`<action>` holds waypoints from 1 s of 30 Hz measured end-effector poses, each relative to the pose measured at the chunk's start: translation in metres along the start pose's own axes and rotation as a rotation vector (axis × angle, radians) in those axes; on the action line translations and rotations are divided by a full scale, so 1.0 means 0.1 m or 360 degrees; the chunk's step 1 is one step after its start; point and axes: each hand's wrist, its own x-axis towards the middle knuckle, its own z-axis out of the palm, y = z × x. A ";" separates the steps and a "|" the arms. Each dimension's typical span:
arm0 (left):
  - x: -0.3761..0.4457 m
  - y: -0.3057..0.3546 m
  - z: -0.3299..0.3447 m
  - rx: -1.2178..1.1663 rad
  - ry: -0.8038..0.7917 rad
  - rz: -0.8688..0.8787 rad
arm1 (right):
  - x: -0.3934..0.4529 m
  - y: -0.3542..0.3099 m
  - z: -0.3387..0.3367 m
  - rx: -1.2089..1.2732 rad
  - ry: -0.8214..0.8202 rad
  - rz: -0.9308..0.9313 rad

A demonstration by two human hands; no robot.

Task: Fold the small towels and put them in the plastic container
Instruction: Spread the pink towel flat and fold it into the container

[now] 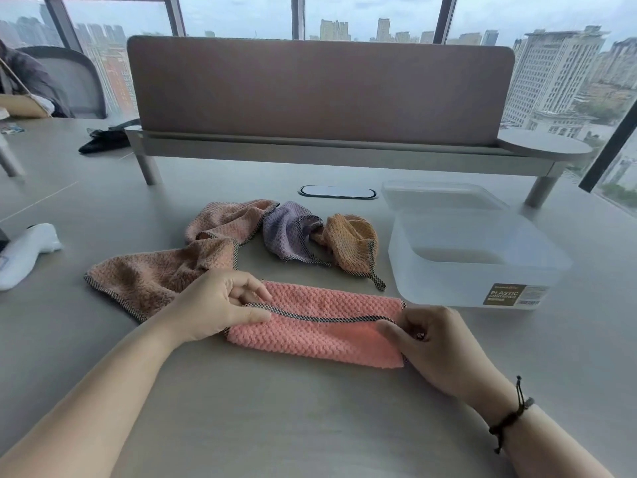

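Both hands, left hand (220,305) and right hand (434,343), pinched the soft, limp pink towel's (320,329) trimmed edge (plastic container (479,260) at two o'clock)

A grey table (310,426) carries a raised shelf (310,151) with a brown divider panel (320,91). An oval cable port (337,192) sits in the table below it. A white device (26,251) lies far left, a black cloth (103,139) behind it. Beyond the windows (568,74) stand city buildings.
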 end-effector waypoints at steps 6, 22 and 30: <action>0.01 -0.01 0.08 0.0316 0.0140 0.0284 | -0.03 -0.04 0.05 -0.0437 0.0052 0.0006; -0.20 0.44 0.13 0.0280 -0.0920 -0.0152 | -0.19 -0.45 0.35 -0.0844 0.0016 -0.0169; 0.00 0.29 0.29 0.0431 -0.0149 0.0471 | -0.02 -0.27 0.25 -0.0644 -0.0513 -0.0140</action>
